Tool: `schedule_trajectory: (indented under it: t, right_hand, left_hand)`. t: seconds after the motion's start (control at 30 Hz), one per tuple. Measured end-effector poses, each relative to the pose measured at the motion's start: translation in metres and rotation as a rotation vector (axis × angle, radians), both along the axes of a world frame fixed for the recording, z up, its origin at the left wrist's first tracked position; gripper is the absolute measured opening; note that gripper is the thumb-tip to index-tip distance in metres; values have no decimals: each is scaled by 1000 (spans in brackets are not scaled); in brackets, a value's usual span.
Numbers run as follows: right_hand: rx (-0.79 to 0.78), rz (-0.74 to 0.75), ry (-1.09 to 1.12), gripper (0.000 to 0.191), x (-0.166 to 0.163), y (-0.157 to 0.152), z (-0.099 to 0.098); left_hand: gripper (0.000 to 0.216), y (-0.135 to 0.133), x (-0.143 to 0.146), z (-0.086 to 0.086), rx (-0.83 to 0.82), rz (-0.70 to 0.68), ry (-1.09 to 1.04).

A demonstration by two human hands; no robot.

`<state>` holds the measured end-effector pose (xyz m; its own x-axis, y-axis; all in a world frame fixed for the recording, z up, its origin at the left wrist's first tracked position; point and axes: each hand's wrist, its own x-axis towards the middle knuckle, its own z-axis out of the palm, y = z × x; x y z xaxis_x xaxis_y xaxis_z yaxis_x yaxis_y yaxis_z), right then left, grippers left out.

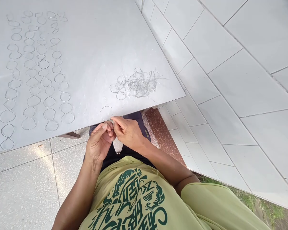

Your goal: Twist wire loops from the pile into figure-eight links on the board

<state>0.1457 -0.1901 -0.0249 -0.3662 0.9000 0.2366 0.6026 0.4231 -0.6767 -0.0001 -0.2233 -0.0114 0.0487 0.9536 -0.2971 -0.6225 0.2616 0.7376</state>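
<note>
Both hands (98, 142) (129, 131) pinch a thin, curved metal wire (106, 106).

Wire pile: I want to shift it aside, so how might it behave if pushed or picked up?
The wire pile would probably drag as one tangled clump, since its loops cross and overlap. It is likely light for its spread, being thin wire with gaps. It may spring rather than flop, as many loops hold rounded curves.

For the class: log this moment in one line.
left hand: pinching wire loop; right hand: at same loop; place: table edge; table left: figure-eight wires; table right: wire pile
</note>
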Motion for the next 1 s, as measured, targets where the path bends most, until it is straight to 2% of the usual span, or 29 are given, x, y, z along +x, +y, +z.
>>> schedule_trajectory:
  t: [0.37,0.57,0.77,1.0]
  right_hand:
    - [38,117,-2,26,7,-2,2]
    - [-57,22,-38,23,8,0,4]
    - [-71,-63,99,25,7,-2,4]
    - [-47,-20,150,26,3,-3,1]
  left_hand:
    - [21,3,-4,-3,-82,-32,-49]
    - [25,3,-2,-9,-16,6,39]
    - [29,-6,3,-8,51,66,133]
    - [21,-11,9,-10,38,178,144]
